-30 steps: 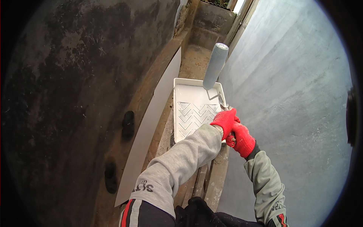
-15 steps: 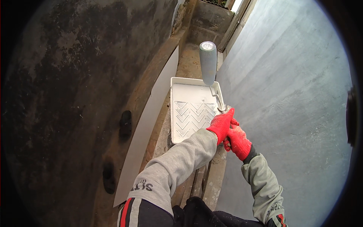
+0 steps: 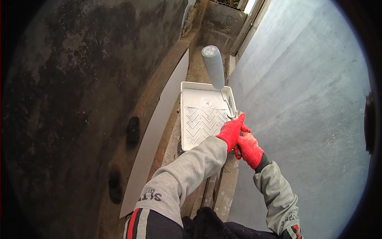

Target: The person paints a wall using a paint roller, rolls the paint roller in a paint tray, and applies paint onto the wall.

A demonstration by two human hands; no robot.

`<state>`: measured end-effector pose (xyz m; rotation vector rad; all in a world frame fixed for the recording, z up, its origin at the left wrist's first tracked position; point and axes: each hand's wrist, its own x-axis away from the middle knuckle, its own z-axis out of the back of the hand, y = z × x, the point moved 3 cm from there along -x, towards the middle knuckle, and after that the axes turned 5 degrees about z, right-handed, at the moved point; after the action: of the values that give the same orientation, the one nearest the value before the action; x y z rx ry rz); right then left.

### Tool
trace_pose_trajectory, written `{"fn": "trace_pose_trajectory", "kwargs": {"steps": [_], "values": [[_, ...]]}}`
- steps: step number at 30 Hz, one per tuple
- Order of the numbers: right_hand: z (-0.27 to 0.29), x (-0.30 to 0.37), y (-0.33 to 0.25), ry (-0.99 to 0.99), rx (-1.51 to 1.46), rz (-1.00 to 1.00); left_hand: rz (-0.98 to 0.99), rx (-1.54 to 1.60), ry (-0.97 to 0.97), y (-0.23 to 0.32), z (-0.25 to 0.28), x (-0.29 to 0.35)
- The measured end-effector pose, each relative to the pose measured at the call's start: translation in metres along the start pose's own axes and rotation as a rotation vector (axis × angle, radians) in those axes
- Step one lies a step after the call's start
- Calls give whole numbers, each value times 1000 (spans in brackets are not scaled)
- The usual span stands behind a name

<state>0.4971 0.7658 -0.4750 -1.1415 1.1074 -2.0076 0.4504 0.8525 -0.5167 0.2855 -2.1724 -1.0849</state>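
Both of my hands wear red knit gloves and close round the handle of a paint roller (image 3: 215,68). On the handle, my left hand (image 3: 232,132) sits farther forward; my right hand (image 3: 250,149) grips just behind it, close to the wall on the right. The fingers hide most of the handle. A bent metal frame runs from my left hand up to the bluish-grey roller sleeve, which is raised over the far right corner of a white paint tray (image 3: 183,119). White paint (image 3: 195,97) lies in the tray's far end, above its zigzag ridges.
The tray rests on a worn wooden plank (image 3: 228,185). A long white board (image 3: 149,147) leans along the left side. Dark sandals (image 3: 133,131) lie on the ground beyond it. A grey-painted wall (image 3: 302,111) rises on the right, a dark stained wall (image 3: 71,91) on the left.
The roller sleeve has tilted and swung slightly left above the tray. Both hands have shifted a little left, keeping their grip. A round mark now shows in the paint.
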Motion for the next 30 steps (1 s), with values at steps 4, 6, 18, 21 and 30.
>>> {"fn": "trace_pose_trajectory", "kwargs": {"steps": [4,6,18,21,30], "values": [[1,0,2,25,28,-4,34,62,-18,-1,-1,-1],[0,0,3,10,21,22,23,61,-20,-1,-2,-1],[-2,-5,9,-23,20,21,-24,-17,6,-2,3,0],[-3,-4,8,7,47,27,-43,-13,1,-3,4,-3],[-6,1,1,41,85,24,-43,-10,-20,-7,5,-8]]}}
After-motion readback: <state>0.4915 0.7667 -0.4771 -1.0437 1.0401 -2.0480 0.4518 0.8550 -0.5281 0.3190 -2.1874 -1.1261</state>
